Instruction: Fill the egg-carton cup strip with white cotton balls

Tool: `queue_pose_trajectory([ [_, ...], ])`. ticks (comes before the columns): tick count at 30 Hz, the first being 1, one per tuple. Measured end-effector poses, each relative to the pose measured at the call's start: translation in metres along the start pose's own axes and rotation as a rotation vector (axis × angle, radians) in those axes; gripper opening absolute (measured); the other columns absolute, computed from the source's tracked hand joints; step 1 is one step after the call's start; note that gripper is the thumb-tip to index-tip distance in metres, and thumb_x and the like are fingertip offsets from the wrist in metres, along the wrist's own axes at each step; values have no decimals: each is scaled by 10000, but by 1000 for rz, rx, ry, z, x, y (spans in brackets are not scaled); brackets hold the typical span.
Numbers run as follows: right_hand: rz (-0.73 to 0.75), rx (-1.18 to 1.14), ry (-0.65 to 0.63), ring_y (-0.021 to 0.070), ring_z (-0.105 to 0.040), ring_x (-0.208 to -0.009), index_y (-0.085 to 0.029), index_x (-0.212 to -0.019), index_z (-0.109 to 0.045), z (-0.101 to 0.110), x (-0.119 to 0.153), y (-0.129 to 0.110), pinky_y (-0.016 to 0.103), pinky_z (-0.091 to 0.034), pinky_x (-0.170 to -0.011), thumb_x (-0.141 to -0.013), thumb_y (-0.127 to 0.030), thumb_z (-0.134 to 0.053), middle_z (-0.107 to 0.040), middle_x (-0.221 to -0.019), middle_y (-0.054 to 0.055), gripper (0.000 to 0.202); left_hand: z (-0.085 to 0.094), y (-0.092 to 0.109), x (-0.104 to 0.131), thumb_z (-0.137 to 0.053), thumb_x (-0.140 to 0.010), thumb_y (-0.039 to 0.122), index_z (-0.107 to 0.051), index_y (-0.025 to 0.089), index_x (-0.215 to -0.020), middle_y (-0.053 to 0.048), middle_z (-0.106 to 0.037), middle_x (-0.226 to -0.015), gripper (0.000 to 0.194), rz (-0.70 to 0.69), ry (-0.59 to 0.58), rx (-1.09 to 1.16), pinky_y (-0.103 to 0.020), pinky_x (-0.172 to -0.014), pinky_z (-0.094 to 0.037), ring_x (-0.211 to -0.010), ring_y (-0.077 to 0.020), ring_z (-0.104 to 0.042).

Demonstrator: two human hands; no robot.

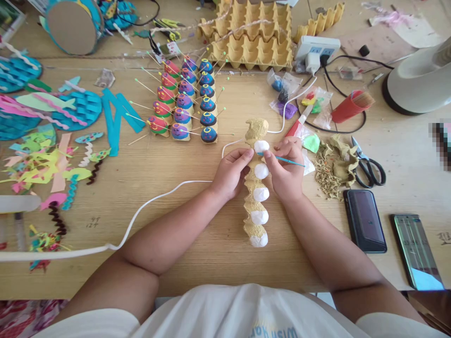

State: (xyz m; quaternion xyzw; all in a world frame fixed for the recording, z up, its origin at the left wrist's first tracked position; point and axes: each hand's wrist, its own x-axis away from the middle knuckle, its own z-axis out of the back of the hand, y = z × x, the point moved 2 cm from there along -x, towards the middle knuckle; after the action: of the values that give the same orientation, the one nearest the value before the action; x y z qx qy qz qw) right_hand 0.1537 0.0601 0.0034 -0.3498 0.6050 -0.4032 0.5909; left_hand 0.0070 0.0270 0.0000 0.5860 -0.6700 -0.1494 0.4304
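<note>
A strip of egg carton [252, 180] lies lengthwise in front of me, with several white caps [261, 172] of what looks like clay along its right side. My left hand [232, 172] pinches the strip's left edge near the top. On the other side, my right hand [286, 170] has its thumb against the uppermost white cap, where a bit of blue shows. A thin blue stick [291, 161] sticks out to the right from the fingers of that hand.
Decorated carton strips [181, 101] with pins stand ahead left. Scissors [368, 164], carton scraps [338, 162], a red knife [299, 121] and two phones lie right. A white cable [151, 202] crosses the left side. Paper cutouts lie far left.
</note>
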Motion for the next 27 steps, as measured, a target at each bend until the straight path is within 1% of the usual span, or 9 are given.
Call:
queue_pose_trajectory([
  [5, -71, -91, -5, 209, -546, -992, -261, -757, -598, -2, 2, 5, 446, -523, -1038, -864, -575, -924, -496, -963, 11, 465, 1, 1, 0, -1005, -828, 421, -695, 205, -764, 62, -589, -598, 383, -12, 0, -12, -238, -517, -394, -508, -76, -506],
  [7, -75, -137, -5, 215, -549, -1006, -267, -768, -605, -2, 3, 8, 456, -539, -1044, -856, -602, -924, -492, -971, 14, 470, 0, 2, 1, -997, -839, 416, -700, 204, -767, 58, -605, -612, 373, -12, 1, -10, -238, -525, -397, -515, -76, -511],
  [13, -59, -178, -2, 204, -561, -1000, -265, -763, -617, -3, 3, 13, 448, -540, -1045, -864, -541, -936, -509, -987, 13, 434, -4, 7, 2, -970, -872, 399, -724, 199, -806, 36, -697, -703, 324, -19, 3, 26, -248, -593, -452, -590, -99, -606],
  [19, -29, -116, -10, 194, -559, -947, -271, -773, -640, -1, 1, 9, 437, -512, -1008, -896, -514, -916, -547, -954, 5, 388, -3, 5, 1, -960, -877, 435, -725, 201, -824, 25, -721, -721, 336, -23, -18, 16, -268, -631, -476, -645, -130, -666],
  [22, -16, -87, 1, 198, -560, -948, -267, -764, -618, -1, 1, 7, 437, -509, -999, -896, -527, -910, -552, -947, 7, 412, -2, 5, 1, -966, -867, 434, -728, 200, -823, 25, -728, -724, 336, -32, -38, 25, -266, -630, -483, -641, -126, -665],
  [27, -42, -115, -6, 208, -571, -972, -266, -756, -601, -2, 2, 7, 460, -524, -1034, -865, -590, -922, -539, -966, 9, 469, -3, 5, 2, -946, -894, 415, -716, 197, -814, 26, -720, -716, 328, -12, -5, 16, -268, -636, -487, -629, -122, -669],
])
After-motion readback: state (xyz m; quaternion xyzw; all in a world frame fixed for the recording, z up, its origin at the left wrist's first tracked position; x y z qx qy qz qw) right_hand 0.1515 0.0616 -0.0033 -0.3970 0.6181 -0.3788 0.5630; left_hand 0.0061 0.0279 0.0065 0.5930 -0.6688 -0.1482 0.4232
